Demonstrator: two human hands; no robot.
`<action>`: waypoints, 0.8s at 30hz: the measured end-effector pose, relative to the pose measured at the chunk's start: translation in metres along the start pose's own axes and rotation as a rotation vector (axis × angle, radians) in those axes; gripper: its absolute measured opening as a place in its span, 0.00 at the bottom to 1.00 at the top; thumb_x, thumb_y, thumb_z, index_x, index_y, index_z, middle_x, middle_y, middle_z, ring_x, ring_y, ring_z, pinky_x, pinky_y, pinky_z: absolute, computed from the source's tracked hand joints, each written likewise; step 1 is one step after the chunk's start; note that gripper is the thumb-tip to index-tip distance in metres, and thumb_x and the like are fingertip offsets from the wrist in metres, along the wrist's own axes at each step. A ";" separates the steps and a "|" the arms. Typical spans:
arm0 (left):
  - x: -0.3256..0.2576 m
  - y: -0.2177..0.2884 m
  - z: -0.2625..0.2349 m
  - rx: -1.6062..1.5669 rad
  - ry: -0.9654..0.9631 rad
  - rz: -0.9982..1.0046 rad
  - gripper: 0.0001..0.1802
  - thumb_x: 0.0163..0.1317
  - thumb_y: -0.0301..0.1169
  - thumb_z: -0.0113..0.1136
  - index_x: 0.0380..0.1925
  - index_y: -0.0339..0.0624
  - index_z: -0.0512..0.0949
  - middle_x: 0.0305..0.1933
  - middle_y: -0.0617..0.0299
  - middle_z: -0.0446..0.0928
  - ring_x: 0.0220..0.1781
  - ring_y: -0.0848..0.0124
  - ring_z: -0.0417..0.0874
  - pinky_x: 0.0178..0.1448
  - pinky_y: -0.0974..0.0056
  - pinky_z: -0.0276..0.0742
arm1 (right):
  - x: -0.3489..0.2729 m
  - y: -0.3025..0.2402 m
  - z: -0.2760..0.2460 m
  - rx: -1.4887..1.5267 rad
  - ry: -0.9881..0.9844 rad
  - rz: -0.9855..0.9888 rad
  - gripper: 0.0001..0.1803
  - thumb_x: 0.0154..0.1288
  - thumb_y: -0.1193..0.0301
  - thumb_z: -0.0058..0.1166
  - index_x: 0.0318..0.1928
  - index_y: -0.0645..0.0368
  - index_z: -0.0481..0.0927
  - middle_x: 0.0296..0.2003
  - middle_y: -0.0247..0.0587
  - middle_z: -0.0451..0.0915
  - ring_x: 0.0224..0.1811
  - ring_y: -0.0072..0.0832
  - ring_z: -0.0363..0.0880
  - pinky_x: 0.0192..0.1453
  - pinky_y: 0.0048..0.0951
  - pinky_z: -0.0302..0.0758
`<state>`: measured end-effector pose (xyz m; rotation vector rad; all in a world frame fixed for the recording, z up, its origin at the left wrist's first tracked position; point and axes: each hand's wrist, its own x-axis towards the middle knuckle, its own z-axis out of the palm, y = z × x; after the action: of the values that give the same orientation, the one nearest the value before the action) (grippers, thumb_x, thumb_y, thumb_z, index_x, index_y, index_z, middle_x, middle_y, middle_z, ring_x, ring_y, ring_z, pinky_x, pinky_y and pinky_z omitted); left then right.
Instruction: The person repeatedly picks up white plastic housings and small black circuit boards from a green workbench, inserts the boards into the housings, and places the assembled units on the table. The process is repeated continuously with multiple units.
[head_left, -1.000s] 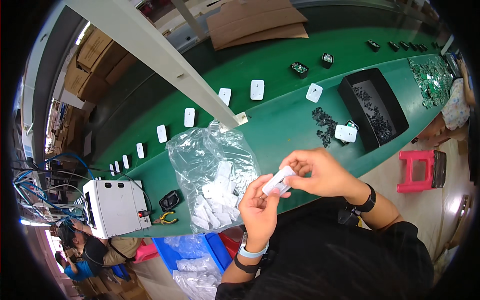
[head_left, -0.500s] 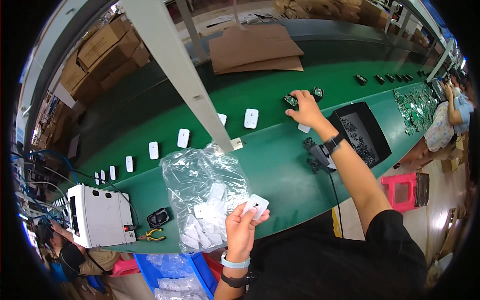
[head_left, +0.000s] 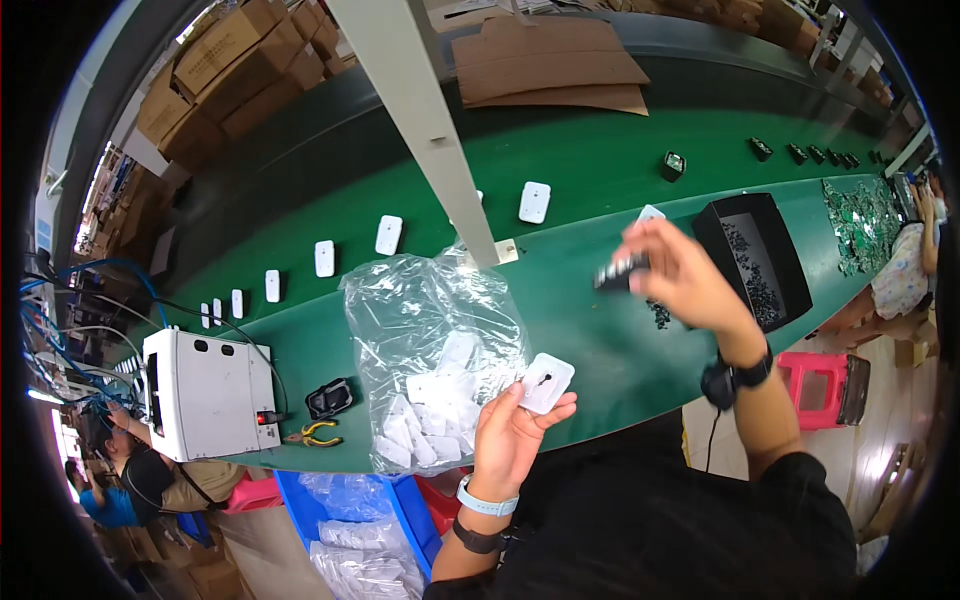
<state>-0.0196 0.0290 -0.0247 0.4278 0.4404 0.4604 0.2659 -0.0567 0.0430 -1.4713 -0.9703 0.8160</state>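
Observation:
Between thumb and fingers, my left hand [head_left: 512, 440] holds a white plastic cover [head_left: 550, 382] with a small dark shape on its face, over the bench's near edge. My right hand [head_left: 692, 288] grips a small black housing [head_left: 622, 272], blurred by motion, above the bench. Behind the right fingers, another white piece [head_left: 650, 213] is partly hidden. Left of my left hand lies a clear plastic bag [head_left: 430, 310] with several white covers [head_left: 425, 415] in it. A black housing with a circuit board [head_left: 674, 165] stands on the green belt beyond my right hand.
White cases [head_left: 535, 202] stand in a row along the belt. A black bin [head_left: 788, 240] of small black parts and a pile of green circuit boards [head_left: 850, 225] are right. Left are a white machine [head_left: 210, 395], pliers [head_left: 315, 435] and a metal post [head_left: 415, 120].
My right hand has picked up a black housing from the belt and brought it nearer over the bench. My left hand still holds the white cover. The view has shifted slightly.

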 end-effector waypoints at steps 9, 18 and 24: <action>0.013 -0.025 0.023 -0.105 -0.097 -0.091 0.23 0.75 0.27 0.51 0.65 0.24 0.70 0.67 0.41 0.75 0.72 0.47 0.75 0.80 0.46 0.65 | -0.080 -0.013 0.040 0.093 -0.204 0.122 0.21 0.58 0.80 0.70 0.44 0.57 0.69 0.50 0.39 0.84 0.34 0.14 0.75 0.36 0.21 0.74; 0.006 -0.040 0.011 -0.066 -0.090 -0.078 0.19 0.73 0.22 0.54 0.62 0.30 0.76 0.62 0.50 0.80 0.64 0.62 0.80 0.73 0.54 0.73 | -0.075 -0.013 0.052 -0.204 -0.047 0.020 0.17 0.54 0.75 0.73 0.43 0.64 0.81 0.43 0.39 0.78 0.28 0.19 0.77 0.33 0.24 0.76; 0.001 -0.041 0.009 -0.041 -0.127 -0.081 0.19 0.73 0.22 0.56 0.62 0.30 0.76 0.62 0.50 0.80 0.64 0.63 0.81 0.71 0.56 0.74 | -0.073 -0.015 0.054 -0.190 -0.054 0.044 0.17 0.56 0.75 0.72 0.43 0.64 0.79 0.43 0.38 0.77 0.29 0.19 0.79 0.32 0.24 0.76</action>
<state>-0.0010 -0.0068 -0.0378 0.3960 0.3242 0.3610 0.1845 -0.0998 0.0492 -1.6456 -1.0834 0.8165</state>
